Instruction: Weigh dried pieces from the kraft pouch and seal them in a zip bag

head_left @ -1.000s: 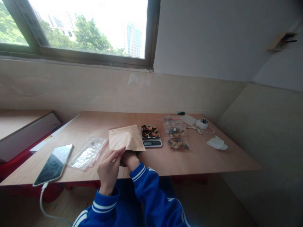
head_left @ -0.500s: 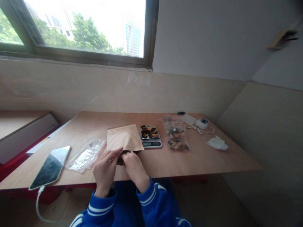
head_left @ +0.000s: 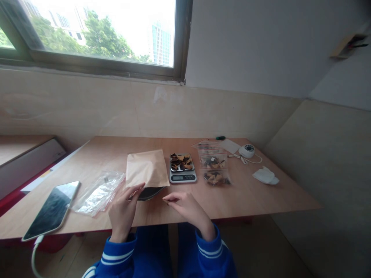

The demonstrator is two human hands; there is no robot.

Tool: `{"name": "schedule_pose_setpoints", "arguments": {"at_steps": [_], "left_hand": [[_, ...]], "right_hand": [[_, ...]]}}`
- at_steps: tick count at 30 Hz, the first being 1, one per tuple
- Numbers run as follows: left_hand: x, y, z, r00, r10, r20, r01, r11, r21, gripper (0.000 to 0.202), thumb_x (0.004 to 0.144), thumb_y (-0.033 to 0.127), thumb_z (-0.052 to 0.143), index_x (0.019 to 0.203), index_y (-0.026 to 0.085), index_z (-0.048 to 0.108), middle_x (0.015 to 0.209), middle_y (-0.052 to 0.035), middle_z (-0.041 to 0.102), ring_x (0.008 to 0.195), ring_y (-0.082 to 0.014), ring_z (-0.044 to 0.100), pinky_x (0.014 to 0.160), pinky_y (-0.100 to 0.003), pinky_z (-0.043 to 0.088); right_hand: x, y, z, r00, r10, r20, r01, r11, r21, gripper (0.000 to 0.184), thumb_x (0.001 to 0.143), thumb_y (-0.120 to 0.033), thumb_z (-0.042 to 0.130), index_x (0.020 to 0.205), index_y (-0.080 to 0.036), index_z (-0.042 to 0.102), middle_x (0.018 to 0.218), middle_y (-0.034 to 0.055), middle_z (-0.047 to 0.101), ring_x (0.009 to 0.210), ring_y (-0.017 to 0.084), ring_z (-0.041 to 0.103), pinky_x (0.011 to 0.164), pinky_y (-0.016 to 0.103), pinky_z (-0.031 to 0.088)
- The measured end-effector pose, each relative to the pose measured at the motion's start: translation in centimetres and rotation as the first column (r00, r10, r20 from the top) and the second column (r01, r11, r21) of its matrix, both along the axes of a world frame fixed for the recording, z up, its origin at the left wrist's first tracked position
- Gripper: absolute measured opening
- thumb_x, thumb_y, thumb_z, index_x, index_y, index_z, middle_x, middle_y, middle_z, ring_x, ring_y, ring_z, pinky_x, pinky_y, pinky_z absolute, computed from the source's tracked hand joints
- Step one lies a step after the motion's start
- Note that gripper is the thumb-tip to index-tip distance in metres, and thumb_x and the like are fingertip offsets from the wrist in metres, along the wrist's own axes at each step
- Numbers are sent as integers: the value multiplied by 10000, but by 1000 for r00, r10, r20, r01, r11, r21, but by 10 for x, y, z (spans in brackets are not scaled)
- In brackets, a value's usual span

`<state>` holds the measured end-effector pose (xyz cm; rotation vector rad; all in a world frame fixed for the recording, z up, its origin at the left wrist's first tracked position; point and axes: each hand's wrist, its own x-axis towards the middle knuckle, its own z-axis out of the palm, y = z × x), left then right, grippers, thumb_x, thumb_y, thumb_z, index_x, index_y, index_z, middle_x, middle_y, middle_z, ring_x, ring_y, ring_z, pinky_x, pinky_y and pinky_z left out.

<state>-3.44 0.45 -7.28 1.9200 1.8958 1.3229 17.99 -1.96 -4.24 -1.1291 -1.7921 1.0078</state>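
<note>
My left hand (head_left: 125,210) pinches the near edge of a tan paper bag (head_left: 147,168), which lies flat with its mouth toward me and its dark lining showing. To the right of that opening, my right hand (head_left: 189,207) is closed in a pinch above the table. A small brownish piece (head_left: 165,201) sticks out from its fingertips, too small to name surely. Beyond it stands a digital kitchen scale (head_left: 183,178). Curled brown-and-tan dried pieces (head_left: 181,162), looking like dried peel, lie heaped on its metal platform.
Clear zip bags (head_left: 216,178) holding similar dried pieces lie right of the scale. Flat plastic bags (head_left: 100,193) and a phone (head_left: 52,210) with a cable are on the left. A white camera (head_left: 247,150) and crumpled white tissue (head_left: 266,175) lie on the right of the table (head_left: 261,200).
My right hand has come out of the bag's mouth and moved right, now with a small piece in its fingertips. My left hand has stayed on the bag's edge. The view has shifted slightly.
</note>
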Motion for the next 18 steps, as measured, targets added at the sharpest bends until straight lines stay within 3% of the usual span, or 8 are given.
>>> {"name": "schedule_pose_setpoints", "arguments": {"at_steps": [4,8,12,15,18], "left_hand": [[2,0,1,1000,-17,6,18,1000,-11,225,829,441,571,967,342,718,913,58,725,763,-137,657,640,-216,476],[5,4,-6,995,-27,101,29,999,-16,251,825,462,561,954,324,726,940,45,727,798,-153,662,674,-235,498],[5,16,-31,960,-46,275,62,997,-48,313,793,499,580,952,273,729,977,1,725,883,-193,658,788,-293,515],[4,25,-48,931,-43,362,88,990,-108,334,767,507,603,940,251,728,987,-21,724,930,-217,651,844,-332,511],[3,33,-52,904,-98,415,162,979,-122,345,769,503,596,934,227,720,1010,-45,715,960,-231,645,890,-364,500]], "right_hand": [[-42,5,-16,996,-89,-20,92,984,156,251,865,-129,557,1038,-220,714,971,33,731,904,185,669,842,305,534],[-89,22,-52,968,-237,78,200,924,325,345,882,-46,454,1120,-175,668,1035,74,704,1030,210,611,893,342,525],[-105,43,-81,915,-356,192,310,922,233,361,872,-15,400,1051,-146,686,1028,109,694,1011,234,621,886,379,534],[-104,51,-88,892,-416,178,391,906,160,416,868,-2,373,1139,-162,646,1150,111,653,1105,218,591,967,363,492],[-103,51,-89,880,-416,231,390,908,151,465,853,-2,374,1247,-147,574,1226,127,611,1168,234,555,998,380,472]]}}
